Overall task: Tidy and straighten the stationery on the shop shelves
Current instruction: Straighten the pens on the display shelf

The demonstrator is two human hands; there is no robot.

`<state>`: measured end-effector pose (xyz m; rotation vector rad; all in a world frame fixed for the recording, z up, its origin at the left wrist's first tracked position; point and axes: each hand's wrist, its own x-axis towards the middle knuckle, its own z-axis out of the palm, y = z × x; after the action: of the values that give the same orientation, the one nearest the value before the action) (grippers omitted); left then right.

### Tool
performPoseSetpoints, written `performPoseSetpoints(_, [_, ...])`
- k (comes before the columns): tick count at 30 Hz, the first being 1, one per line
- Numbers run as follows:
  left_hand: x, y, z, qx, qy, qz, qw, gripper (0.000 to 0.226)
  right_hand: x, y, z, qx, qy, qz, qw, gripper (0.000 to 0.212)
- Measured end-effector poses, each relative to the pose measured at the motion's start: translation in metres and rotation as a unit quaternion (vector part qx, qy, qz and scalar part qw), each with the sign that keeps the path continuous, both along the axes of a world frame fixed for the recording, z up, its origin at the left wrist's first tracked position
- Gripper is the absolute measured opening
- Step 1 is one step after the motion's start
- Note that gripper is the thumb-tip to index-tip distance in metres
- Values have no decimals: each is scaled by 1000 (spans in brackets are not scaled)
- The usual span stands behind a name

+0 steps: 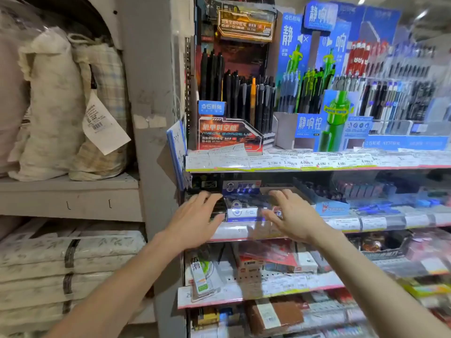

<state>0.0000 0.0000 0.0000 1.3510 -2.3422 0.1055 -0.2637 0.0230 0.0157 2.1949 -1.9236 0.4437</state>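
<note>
Head view, frame centre: my left hand (pixel 195 219) and right hand (pixel 291 213), fingers spread and gripping nothing, flank the blue-and-white cardboard pen box (pixel 240 207); next I'd square it.

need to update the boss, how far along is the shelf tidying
Looks done: the top shelf's black pen display and blue-green pen display stand upright in rows. In hand: the left hand and right hand flank the blue-white pen box on the second shelf, fingers straight, apparently squaring it. Left: the shelf below, where red packets lie jumbled.
</note>
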Motion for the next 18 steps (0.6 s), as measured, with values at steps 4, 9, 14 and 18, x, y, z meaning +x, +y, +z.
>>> performPoseSetpoints(4, [-18, -31, 11, 49, -47, 46, 997, 50, -3, -29, 13, 50, 58, 10, 997, 61])
performPoseSetpoints(9, [-31, -64, 14, 101, -19, 49, 994, 44, -6, -56, 17, 88, 78, 68, 991, 59])
performPoseSetpoints(14, [-46, -80, 11, 126, -38, 80, 988, 40, -14, -77, 10, 119, 59, 130, 983, 35])
performPoseSetpoints(18, [-53, -85, 6, 104, -22, 77, 991, 35, -24, -85, 3, 105, 46, 160, 980, 26])
